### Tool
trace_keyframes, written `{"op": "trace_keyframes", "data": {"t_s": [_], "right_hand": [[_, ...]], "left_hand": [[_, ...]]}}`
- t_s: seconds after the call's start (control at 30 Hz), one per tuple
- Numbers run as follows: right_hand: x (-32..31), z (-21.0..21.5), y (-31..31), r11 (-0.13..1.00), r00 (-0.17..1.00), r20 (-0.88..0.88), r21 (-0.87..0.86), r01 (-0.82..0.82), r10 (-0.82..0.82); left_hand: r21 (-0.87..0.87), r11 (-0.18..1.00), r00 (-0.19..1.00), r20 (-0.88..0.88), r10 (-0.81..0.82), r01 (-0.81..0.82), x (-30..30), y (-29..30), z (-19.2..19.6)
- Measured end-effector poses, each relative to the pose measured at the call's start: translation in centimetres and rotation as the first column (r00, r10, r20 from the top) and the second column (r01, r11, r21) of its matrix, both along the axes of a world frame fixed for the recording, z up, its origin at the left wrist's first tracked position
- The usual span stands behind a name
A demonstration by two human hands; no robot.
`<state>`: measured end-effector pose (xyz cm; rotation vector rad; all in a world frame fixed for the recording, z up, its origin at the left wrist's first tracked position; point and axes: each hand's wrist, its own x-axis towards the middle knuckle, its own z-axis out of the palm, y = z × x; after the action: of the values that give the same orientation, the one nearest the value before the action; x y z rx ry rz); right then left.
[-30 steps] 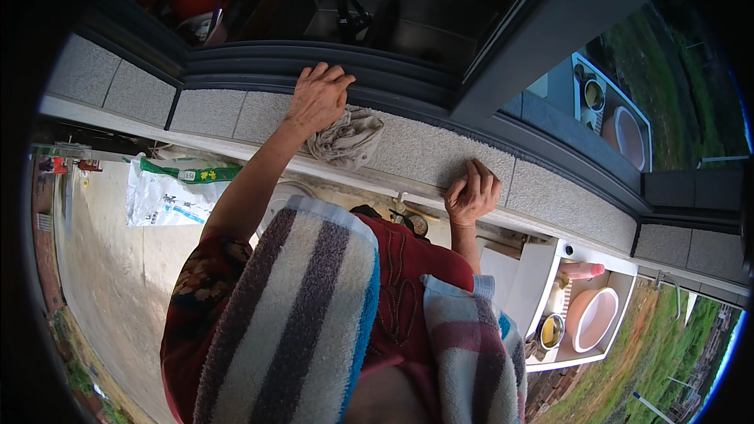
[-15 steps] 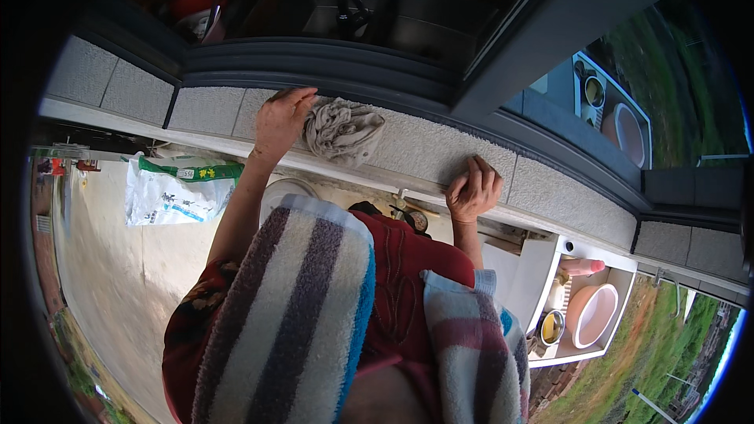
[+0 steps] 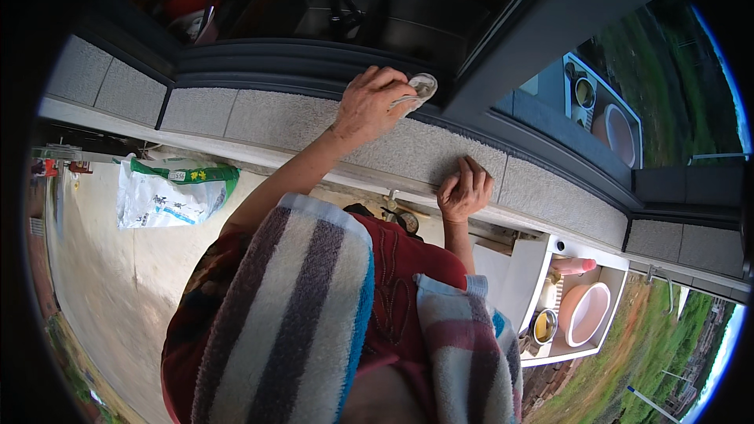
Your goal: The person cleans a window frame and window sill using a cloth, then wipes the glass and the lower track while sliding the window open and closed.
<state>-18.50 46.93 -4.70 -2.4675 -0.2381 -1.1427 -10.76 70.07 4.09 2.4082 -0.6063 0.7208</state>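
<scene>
Gripping a grey cloth (image 3: 422,88) at the window frame's (image 3: 259,63) edge, left hand (image 3: 367,106), right hand (image 3: 465,191) flat on the ledge (image 3: 236,114).

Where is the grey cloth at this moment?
In the head view, upper centre: the grey cloth is bunched under the left hand on the dark window frame.

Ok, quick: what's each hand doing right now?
Left hand: closed on a grey cloth, pressed to the dark window frame.
Right hand: open, fingers resting flat on the speckled ledge, holding nothing.
</scene>
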Motion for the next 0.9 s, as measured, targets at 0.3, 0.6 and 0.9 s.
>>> {"op": "trace_keyframes", "data": {"t_s": [0.3,0.6,0.9], "right_hand": [[-0.1,-0.6,-0.5,1.000,1.000,-0.030,-0.021,-0.006,0.005],[-0.2,-0.5,-0.4,1.000,1.000,-0.024,-0.024,-0.008,0.007],[0.3,-0.9,-0.1,1.000,1.000,0.001,-0.012,-0.009,0.009]], "left_hand": [[0.328,0.944,0.998,0.050,-0.047,0.028,1.8,-2.7,-4.2],[0.283,0.924,0.965,0.124,0.232,-0.259,0.6,14.7,-5.0],[0.223,0.529,0.560,0.105,0.822,-0.819,-3.1,35.3,-6.0]]}}
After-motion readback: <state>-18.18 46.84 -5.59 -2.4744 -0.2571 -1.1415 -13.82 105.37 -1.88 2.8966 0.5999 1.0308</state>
